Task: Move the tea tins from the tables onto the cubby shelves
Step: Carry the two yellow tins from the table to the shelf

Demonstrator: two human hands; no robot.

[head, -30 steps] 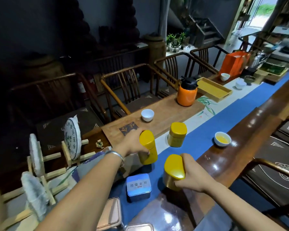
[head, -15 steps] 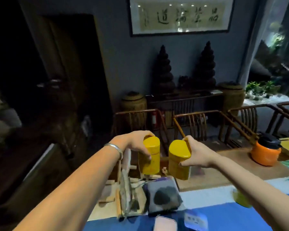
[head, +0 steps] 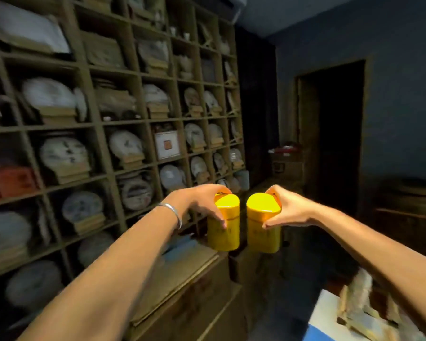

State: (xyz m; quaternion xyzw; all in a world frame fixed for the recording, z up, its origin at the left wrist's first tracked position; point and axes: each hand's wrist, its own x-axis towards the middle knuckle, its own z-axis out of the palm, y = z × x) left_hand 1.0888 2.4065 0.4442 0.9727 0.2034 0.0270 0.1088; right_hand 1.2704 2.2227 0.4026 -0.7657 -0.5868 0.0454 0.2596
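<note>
I hold two yellow tea tins side by side in the air at chest height. My left hand (head: pixel 202 203), with a silver bangle on the wrist, grips the left tin (head: pixel 223 230) near its lid. My right hand (head: pixel 284 209) grips the right tin (head: pixel 263 231) the same way. Both tins are upright and a small gap separates them. The wooden cubby shelves (head: pixel 123 124) fill the left half of the view, a little beyond the tins. Most cubbies hold wrapped round tea cakes on small stands.
A low wooden cabinet (head: pixel 182 286) with flat cardboard on top stands below the shelves. A dark doorway (head: pixel 335 134) opens ahead on the right. The table corner (head: pixel 330 323) with blue cloth and a wooden stand shows at the bottom right.
I lifted both tins off the table and turned left. The view swung from the tea table past the dark wall to the cubby shelves. The tins stayed in my hands throughout.
</note>
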